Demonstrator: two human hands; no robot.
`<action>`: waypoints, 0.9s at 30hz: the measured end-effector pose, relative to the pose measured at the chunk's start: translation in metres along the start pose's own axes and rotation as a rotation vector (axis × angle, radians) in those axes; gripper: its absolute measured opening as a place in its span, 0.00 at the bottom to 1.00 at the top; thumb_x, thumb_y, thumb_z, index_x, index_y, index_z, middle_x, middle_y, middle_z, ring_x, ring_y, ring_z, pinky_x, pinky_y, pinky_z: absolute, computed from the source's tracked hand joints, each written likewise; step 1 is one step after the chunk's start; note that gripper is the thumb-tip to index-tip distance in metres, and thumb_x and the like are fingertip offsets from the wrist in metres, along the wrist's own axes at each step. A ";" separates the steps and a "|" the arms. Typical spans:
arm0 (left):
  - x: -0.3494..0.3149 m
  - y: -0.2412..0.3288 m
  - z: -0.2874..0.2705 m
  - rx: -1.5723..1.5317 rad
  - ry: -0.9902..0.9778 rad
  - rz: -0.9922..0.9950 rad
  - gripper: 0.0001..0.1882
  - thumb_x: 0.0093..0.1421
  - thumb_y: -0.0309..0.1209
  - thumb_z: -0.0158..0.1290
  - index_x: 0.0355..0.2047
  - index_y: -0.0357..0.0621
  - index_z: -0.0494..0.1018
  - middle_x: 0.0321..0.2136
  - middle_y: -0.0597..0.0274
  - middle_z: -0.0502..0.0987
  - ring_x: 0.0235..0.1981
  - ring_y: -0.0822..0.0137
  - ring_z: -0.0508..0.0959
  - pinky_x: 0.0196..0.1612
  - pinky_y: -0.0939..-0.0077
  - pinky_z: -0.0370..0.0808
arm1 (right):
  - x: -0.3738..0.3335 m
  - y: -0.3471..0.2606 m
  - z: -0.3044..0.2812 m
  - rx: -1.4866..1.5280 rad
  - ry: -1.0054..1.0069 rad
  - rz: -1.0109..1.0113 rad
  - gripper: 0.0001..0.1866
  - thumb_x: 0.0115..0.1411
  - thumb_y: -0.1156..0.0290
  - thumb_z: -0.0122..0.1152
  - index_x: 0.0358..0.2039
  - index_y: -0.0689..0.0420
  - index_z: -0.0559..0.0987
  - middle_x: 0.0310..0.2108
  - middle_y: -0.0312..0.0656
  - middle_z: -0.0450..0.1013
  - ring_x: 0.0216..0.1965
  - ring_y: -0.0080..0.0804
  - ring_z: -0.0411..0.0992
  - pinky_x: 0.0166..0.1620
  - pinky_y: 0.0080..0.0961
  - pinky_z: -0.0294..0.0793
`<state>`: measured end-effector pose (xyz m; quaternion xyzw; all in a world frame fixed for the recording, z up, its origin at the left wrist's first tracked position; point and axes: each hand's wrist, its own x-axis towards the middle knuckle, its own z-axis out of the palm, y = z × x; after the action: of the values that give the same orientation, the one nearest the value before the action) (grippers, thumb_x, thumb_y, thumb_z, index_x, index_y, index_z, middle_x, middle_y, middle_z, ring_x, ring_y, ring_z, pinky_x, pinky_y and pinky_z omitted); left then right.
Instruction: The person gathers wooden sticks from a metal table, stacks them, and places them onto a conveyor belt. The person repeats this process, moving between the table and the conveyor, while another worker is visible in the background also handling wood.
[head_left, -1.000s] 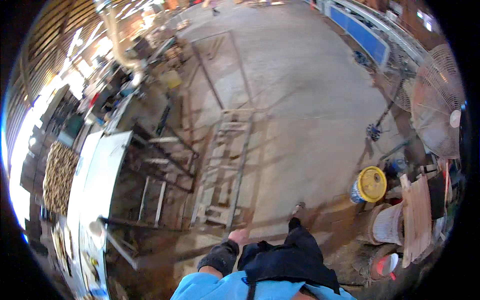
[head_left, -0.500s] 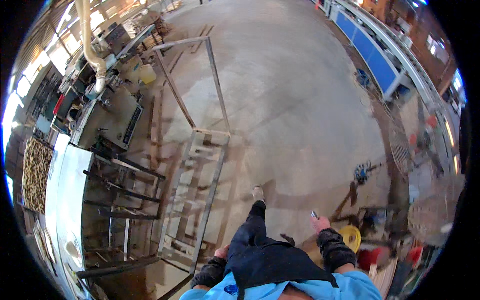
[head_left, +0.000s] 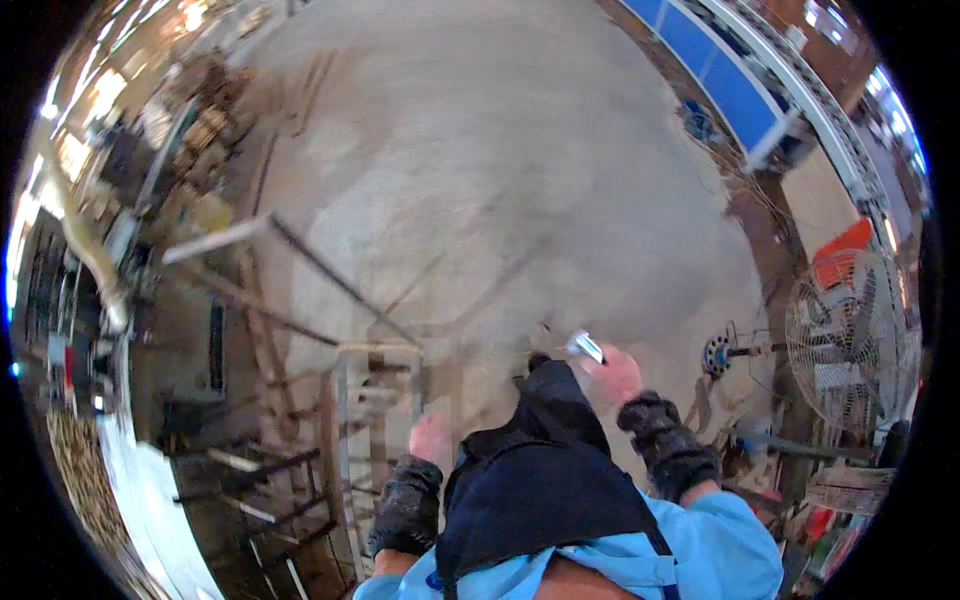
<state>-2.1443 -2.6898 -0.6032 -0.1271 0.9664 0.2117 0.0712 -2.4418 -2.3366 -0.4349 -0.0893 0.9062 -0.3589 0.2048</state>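
My right hand [head_left: 613,374] is closed round a small shiny silver object [head_left: 585,347], held out in front of my body; its kind does not show clearly. Farther left, my left hand [head_left: 430,438] hangs beside my dark apron [head_left: 530,450], blurred, so its fingers cannot be made out. Nearest to it stands a metal frame [head_left: 380,349] with an upright part at its far end. The hand overlaps the frame in the picture, and whether they touch does not show.
On the right are a large wire-caged fan [head_left: 850,345] and a round blue base [head_left: 716,355] on the floor. A blue-panelled machine [head_left: 735,75] runs along the far right. Dark metal racks and a long white panel [head_left: 150,500] line the left. Concrete floor [head_left: 470,150] stretches ahead.
I have moved forward, so the metal frame and the fan sit nearer. My right hand has come up and inward with the silver object. My left hand has swung forward.
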 end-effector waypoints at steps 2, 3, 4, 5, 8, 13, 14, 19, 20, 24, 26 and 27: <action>0.122 0.028 -0.060 -0.143 0.134 0.029 0.08 0.59 0.32 0.62 0.38 0.47 0.78 0.33 0.56 0.80 0.36 0.50 0.82 0.39 0.56 0.79 | 0.085 -0.076 -0.015 -0.054 -0.084 -0.096 0.24 0.63 0.49 0.64 0.50 0.54 0.80 0.41 0.52 0.82 0.45 0.56 0.80 0.44 0.49 0.77; 0.176 0.058 -0.113 -0.224 0.113 0.046 0.09 0.63 0.32 0.61 0.42 0.46 0.79 0.35 0.56 0.81 0.37 0.51 0.83 0.41 0.56 0.81 | 0.124 -0.107 -0.022 -0.067 -0.103 -0.194 0.24 0.63 0.49 0.65 0.51 0.53 0.80 0.42 0.50 0.82 0.45 0.54 0.80 0.44 0.48 0.78; 0.224 0.073 -0.136 -0.754 0.139 -0.168 0.11 0.67 0.33 0.59 0.46 0.44 0.79 0.37 0.55 0.82 0.38 0.52 0.84 0.43 0.56 0.81 | 0.169 -0.135 -0.020 -0.126 -0.140 -0.248 0.24 0.63 0.49 0.65 0.52 0.52 0.79 0.42 0.49 0.82 0.45 0.54 0.80 0.44 0.48 0.78; 0.267 0.096 -0.147 -1.290 0.170 -0.404 0.13 0.70 0.35 0.57 0.50 0.42 0.78 0.39 0.55 0.83 0.39 0.53 0.84 0.44 0.56 0.82 | 0.212 -0.155 -0.023 -0.194 -0.192 -0.301 0.24 0.63 0.48 0.65 0.52 0.51 0.79 0.43 0.49 0.82 0.45 0.54 0.81 0.44 0.48 0.78; 0.351 0.089 -0.204 -1.862 0.214 -0.631 0.19 0.76 0.40 0.52 0.57 0.38 0.77 0.44 0.52 0.84 0.42 0.56 0.85 0.50 0.56 0.83 | 0.304 -0.216 0.007 -0.249 -0.226 -0.504 0.24 0.63 0.47 0.66 0.51 0.50 0.79 0.42 0.47 0.82 0.45 0.53 0.81 0.44 0.48 0.79; 0.454 0.057 -0.273 -1.997 0.331 -0.575 0.19 0.77 0.39 0.51 0.55 0.34 0.77 0.42 0.55 0.83 0.43 0.59 0.83 0.49 0.61 0.83 | 0.428 -0.326 0.030 -0.476 -0.555 -0.601 0.24 0.63 0.46 0.65 0.49 0.51 0.77 0.40 0.46 0.82 0.45 0.52 0.81 0.44 0.50 0.79; 0.468 0.038 -0.276 -2.033 0.338 -0.550 0.18 0.77 0.38 0.51 0.53 0.35 0.77 0.41 0.56 0.82 0.41 0.60 0.83 0.48 0.61 0.82 | 0.451 -0.348 0.043 -0.533 -0.594 -0.636 0.24 0.63 0.46 0.65 0.49 0.51 0.77 0.40 0.46 0.82 0.45 0.52 0.81 0.44 0.50 0.79; 0.523 -0.050 -0.301 -2.006 0.431 -0.652 0.12 0.75 0.34 0.52 0.46 0.37 0.78 0.34 0.62 0.78 0.34 0.64 0.79 0.42 0.64 0.81 | 0.532 -0.456 0.112 -0.665 -0.723 -0.783 0.19 0.64 0.51 0.64 0.46 0.51 0.78 0.37 0.48 0.82 0.43 0.53 0.81 0.44 0.51 0.79; 0.536 -0.074 -0.306 -2.025 0.453 -0.651 0.12 0.75 0.34 0.52 0.46 0.37 0.78 0.34 0.62 0.78 0.34 0.63 0.80 0.42 0.64 0.81 | 0.549 -0.483 0.126 -0.691 -0.769 -0.774 0.18 0.64 0.51 0.63 0.46 0.51 0.79 0.36 0.48 0.82 0.43 0.54 0.81 0.44 0.51 0.79; 0.597 -0.150 -0.333 -2.054 0.536 -0.741 0.12 0.74 0.34 0.54 0.45 0.36 0.79 0.33 0.61 0.81 0.32 0.66 0.80 0.38 0.68 0.80 | 0.611 -0.560 0.186 -0.761 -0.881 -0.763 0.20 0.61 0.49 0.63 0.46 0.50 0.82 0.37 0.50 0.83 0.42 0.57 0.81 0.44 0.53 0.79; 0.606 -0.188 -0.357 -2.025 0.575 -0.760 0.10 0.73 0.33 0.55 0.42 0.36 0.79 0.32 0.62 0.81 0.30 0.68 0.79 0.35 0.73 0.78 | 0.645 -0.583 0.226 -0.670 -0.963 -0.767 0.20 0.61 0.51 0.62 0.45 0.52 0.83 0.38 0.52 0.83 0.42 0.58 0.80 0.44 0.54 0.78; 0.608 -0.200 -0.365 -2.026 0.587 -0.787 0.11 0.73 0.33 0.56 0.42 0.36 0.79 0.30 0.63 0.80 0.28 0.70 0.78 0.32 0.74 0.75 | 0.658 -0.594 0.246 -0.663 -1.006 -0.767 0.20 0.61 0.51 0.61 0.44 0.53 0.84 0.38 0.53 0.82 0.42 0.59 0.80 0.44 0.54 0.78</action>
<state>-2.7015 -3.1523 -0.4691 -0.4673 0.2209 0.8237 -0.2331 -2.9183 -3.1223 -0.3914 -0.6142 0.6680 -0.0266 0.4193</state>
